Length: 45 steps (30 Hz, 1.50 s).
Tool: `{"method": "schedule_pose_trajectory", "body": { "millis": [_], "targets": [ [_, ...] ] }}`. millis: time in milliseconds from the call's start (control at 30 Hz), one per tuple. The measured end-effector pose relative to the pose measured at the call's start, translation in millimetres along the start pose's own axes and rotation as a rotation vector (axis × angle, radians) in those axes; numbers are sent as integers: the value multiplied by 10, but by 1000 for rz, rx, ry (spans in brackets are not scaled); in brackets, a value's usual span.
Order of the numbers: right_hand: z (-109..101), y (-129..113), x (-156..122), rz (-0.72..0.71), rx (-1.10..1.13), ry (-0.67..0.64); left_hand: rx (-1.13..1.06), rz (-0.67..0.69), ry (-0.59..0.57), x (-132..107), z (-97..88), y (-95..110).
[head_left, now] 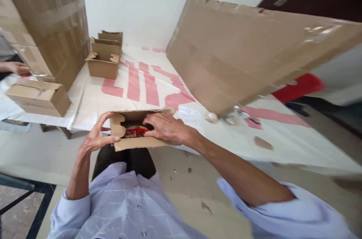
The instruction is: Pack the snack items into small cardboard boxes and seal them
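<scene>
An open cardboard box (144,143) is held up at the near edge of the table, just in front of my body. My left hand (97,135) grips its left end, thumb on the near side and fingers toward the far side. Over the box's right part lies my right hand (164,126), its fingertips reaching inside. Something red and yellow, perhaps a packet (135,131), shows at the bottom of the box. What the right fingers touch in there is hidden.
A closed carton (39,97) sits on the left of the cloth-covered table (141,99). Behind it rise a large taped carton (56,31) and several open small boxes (102,66). A big cardboard panel (240,50) leans on the right. Another person's hand (19,68) shows far left.
</scene>
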State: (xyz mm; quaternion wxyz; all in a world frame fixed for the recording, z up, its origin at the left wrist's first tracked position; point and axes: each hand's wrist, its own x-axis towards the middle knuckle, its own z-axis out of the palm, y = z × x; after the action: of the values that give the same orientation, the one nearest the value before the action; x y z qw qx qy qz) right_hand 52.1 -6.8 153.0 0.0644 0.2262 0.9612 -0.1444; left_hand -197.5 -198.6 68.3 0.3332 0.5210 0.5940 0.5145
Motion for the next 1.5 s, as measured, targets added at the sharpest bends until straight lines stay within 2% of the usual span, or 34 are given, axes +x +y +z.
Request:
{"method": "schedule_pose_trajectory", "body": {
  "millis": [133, 233, 333, 400, 567, 633, 733, 800, 1033, 1133, 1367, 1500],
  "targets": [
    [168, -18, 78, -68, -92, -14, 31, -9, 8, 12, 61, 64],
    [221, 5, 134, -66, -61, 87, 59, -13, 20, 97, 62, 86],
    [179, 5, 166, -27, -45, 178, 65, -13, 33, 226, 48, 111],
    [117, -13, 185, 3, -37, 141, 77, -15, 35, 318, 44, 133],
    [15, -90, 241, 70, -112, -116, 104, -16, 35, 445, 44, 171],
    [18, -112, 251, 43, -132, -123, 106, -9, 30, 448, 34, 158],
    [6, -132, 243, 16, -142, -12, 114, 9, 23, 448, -7, 114],
    [-55, -133, 229, 50, -142, 75, 111, 21, 27, 475, -53, 86],
    [-572, -13, 154, 60, -120, 344, 68, 62, 26, 732, -234, 98],
    [-719, 65, 164, 63, -60, 456, 69, 62, 12, 811, -263, 152],
    [-707, 253, 265, 77, 141, 543, 66, 93, -36, 901, -235, 256],
    [-856, 373, 203, 27, 339, 603, 110, 143, 2, 1013, -245, 371]
  ]
}}
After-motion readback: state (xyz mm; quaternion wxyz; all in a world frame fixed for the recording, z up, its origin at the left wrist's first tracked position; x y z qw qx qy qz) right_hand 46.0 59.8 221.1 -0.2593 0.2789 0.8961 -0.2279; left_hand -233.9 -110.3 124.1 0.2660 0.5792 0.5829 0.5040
